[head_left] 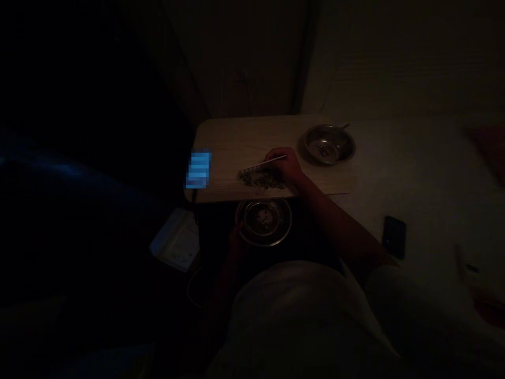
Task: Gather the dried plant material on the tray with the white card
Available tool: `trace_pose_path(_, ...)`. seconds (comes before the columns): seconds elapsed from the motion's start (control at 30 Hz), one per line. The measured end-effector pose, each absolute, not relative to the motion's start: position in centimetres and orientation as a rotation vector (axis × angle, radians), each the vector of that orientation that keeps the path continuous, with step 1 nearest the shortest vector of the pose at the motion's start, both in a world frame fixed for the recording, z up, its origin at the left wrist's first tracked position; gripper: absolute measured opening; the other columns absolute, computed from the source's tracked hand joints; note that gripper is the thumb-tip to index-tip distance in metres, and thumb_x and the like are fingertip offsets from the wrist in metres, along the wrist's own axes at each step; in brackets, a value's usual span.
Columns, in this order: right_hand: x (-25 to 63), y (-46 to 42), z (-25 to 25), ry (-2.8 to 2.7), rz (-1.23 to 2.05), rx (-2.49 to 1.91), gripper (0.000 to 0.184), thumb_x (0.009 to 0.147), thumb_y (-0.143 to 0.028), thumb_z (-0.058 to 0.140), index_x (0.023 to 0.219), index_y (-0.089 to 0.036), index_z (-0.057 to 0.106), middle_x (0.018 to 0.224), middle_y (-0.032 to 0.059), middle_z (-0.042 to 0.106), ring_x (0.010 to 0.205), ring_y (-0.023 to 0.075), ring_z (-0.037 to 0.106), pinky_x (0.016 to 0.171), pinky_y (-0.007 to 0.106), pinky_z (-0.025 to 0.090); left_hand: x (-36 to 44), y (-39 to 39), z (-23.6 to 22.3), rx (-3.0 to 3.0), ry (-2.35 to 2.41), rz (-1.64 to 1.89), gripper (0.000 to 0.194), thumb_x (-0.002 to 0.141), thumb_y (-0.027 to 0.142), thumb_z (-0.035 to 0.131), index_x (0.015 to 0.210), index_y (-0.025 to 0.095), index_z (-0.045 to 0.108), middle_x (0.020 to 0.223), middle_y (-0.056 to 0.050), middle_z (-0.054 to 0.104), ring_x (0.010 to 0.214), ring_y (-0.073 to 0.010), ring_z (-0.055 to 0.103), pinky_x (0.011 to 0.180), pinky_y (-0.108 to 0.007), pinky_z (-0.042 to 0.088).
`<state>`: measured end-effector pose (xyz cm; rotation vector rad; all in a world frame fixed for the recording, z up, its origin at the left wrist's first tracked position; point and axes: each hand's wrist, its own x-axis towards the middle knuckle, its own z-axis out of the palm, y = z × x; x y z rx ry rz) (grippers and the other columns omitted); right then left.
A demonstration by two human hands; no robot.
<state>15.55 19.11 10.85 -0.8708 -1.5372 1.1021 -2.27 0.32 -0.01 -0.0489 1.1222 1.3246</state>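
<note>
The scene is very dark. My right hand rests on a small wooden table, closed on a thin flat card or blade that lies against a heap of dark crumbly bits. Just below the table's near edge, my left hand grips the left rim of a round metal bowl with some of the same bits inside. Its fingers are barely visible in the shadow.
A second metal bowl stands at the table's far right. A lit phone screen lies at the table's left edge. A dark phone rests on the pale surface to the right. A white box sits on the floor to the left.
</note>
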Motion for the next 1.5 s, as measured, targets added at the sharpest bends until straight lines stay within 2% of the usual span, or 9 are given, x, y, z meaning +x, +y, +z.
trace_pose_path(0.17, 15.6, 19.2, 10.7, -1.533, 1.113, -0.892, 0.007, 0.062, -0.023, 0.063, 0.063, -0.017, 0.067, 0.064, -0.0004, 0.064, 0.064, 0.0141, 0.059, 0.061, 0.025, 0.045, -2.4, 0.3, -0.1, -0.081, 1.144, 1.331, 0.016, 0.076, 0.023, 0.060, 0.087, 0.018, 0.071, 0.085, -0.005, 0.075, 0.111, -0.0272, 0.063, 0.097, -0.041, 0.049)
trace_pose_path(0.43, 15.7, 19.2, 10.9, -1.551, 1.114, -0.874, 0.008, 0.060, -0.022, 0.062, 0.063, -0.016, 0.067, 0.061, -0.0010, 0.064, 0.062, 0.0135, 0.059, 0.061, 0.024, 0.044, -2.4, 0.2, -0.2, -0.028, 1.127, 1.344, 0.020, 0.076, 0.026, 0.061, 0.093, 0.021, 0.071, 0.089, -0.005, 0.075, 0.112, -0.0287, 0.062, 0.097, -0.042, 0.049)
trace_pose_path(0.57, 15.6, 19.2, 10.8, -1.545, 1.116, -0.902, 0.008, 0.061, -0.023, 0.061, 0.063, -0.017, 0.066, 0.062, -0.0010, 0.064, 0.062, 0.0135, 0.058, 0.060, 0.024, 0.043, -2.7, 0.2, -0.7, -0.040, 1.123, 1.315, 0.016, 0.075, 0.025, 0.061, 0.087, 0.018, 0.071, 0.086, -0.007, 0.075, 0.109, -0.0284, 0.063, 0.095, -0.041, 0.049)
trace_pose_path(0.7, 15.6, 19.2, 10.7, -1.550, 1.110, -0.854, 0.008, 0.061, -0.021, 0.060, 0.063, -0.017, 0.066, 0.062, -0.0013, 0.064, 0.062, 0.0131, 0.058, 0.060, 0.024, 0.043, -2.9, 0.2, -0.8, -0.037, 1.119, 1.323, 0.017, 0.075, 0.027, 0.063, 0.089, 0.021, 0.070, 0.087, -0.006, 0.074, 0.111, -0.0278, 0.062, 0.095, -0.041, 0.049)
trace_pose_path(0.9, 15.7, 19.2, 11.0, -1.570, 1.107, -0.884, 0.009, 0.060, -0.020, 0.059, 0.063, -0.016, 0.067, 0.063, 0.0000, 0.065, 0.063, 0.0134, 0.058, 0.061, 0.025, 0.043, -2.5, 0.2, -0.1, -0.027, 1.108, 1.295, 0.016, 0.071, 0.027, 0.065, 0.084, 0.019, 0.070, 0.086, -0.008, 0.075, 0.111, -0.0313, 0.062, 0.096, -0.045, 0.049)
trace_pose_path(1.03, 15.7, 19.1, 11.1, -1.559, 1.111, -0.888, 0.009, 0.061, -0.022, 0.060, 0.063, -0.016, 0.066, 0.063, 0.0003, 0.064, 0.062, 0.0132, 0.057, 0.062, 0.025, 0.044, -2.3, 0.3, 0.2, 0.002, 1.074, 1.315, 0.019, 0.074, 0.027, 0.063, 0.090, 0.021, 0.070, 0.090, -0.006, 0.075, 0.112, -0.0295, 0.062, 0.098, -0.044, 0.048)
trace_pose_path(1.2, 15.6, 19.1, 11.0, -1.542, 1.108, -0.890, 0.009, 0.061, -0.022, 0.062, 0.064, -0.015, 0.067, 0.063, 0.0004, 0.064, 0.061, 0.0133, 0.058, 0.060, 0.025, 0.043, -2.3, 0.2, 0.2, -0.072, 1.134, 1.324, 0.012, 0.077, 0.021, 0.060, 0.081, 0.020, 0.071, 0.081, -0.004, 0.075, 0.106, -0.0264, 0.066, 0.096, -0.039, 0.050)
trace_pose_path(1.5, 15.3, 19.4, 11.2, -1.498, 1.081, -0.910, 0.006, 0.064, -0.020, 0.062, 0.063, -0.016, 0.066, 0.064, -0.0005, 0.063, 0.062, 0.0119, 0.056, 0.060, 0.024, 0.043, -2.5, 0.4, -0.4, -0.078, 1.100, 1.323, 0.016, 0.077, 0.023, 0.059, 0.086, 0.020, 0.072, 0.082, -0.005, 0.075, 0.107, -0.0287, 0.065, 0.095, -0.042, 0.051)
